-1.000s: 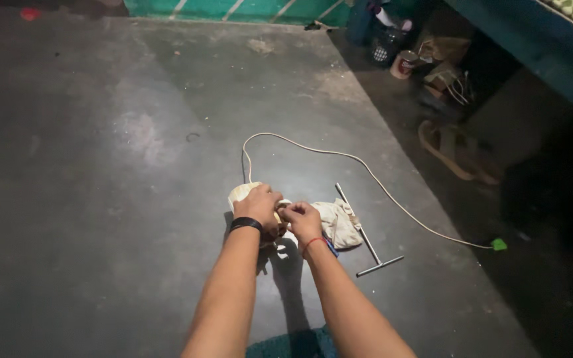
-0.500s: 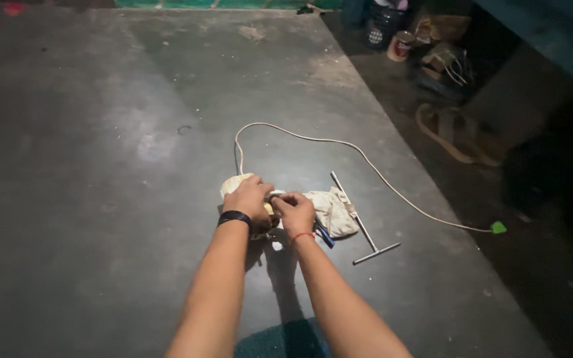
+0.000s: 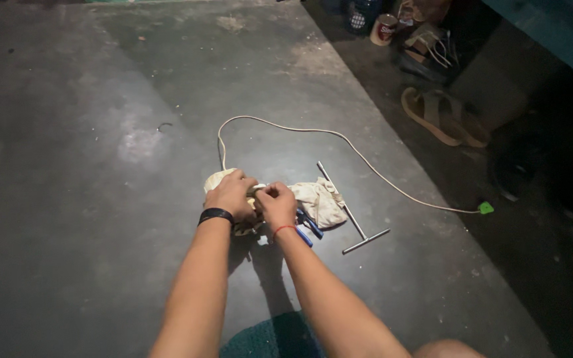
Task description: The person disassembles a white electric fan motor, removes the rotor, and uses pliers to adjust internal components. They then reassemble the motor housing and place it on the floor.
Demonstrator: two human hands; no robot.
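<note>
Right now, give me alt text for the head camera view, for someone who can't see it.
Seen from above, a person's left hand and right hand press together on a cream cloth bundle on a dark concrete floor. A pale cord loops away to a green tip; a metal T-handled rod and blue-handled pliers lie alongside.

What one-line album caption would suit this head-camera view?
Both hands, left hand and right hand, grip a pale cloth bundle on a dark floor, cord looping away.

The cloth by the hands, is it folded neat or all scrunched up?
Scrunched up. The pale cloth lies in a wrinkled heap on the floor, beside the right hand, not flat or folded.
</note>
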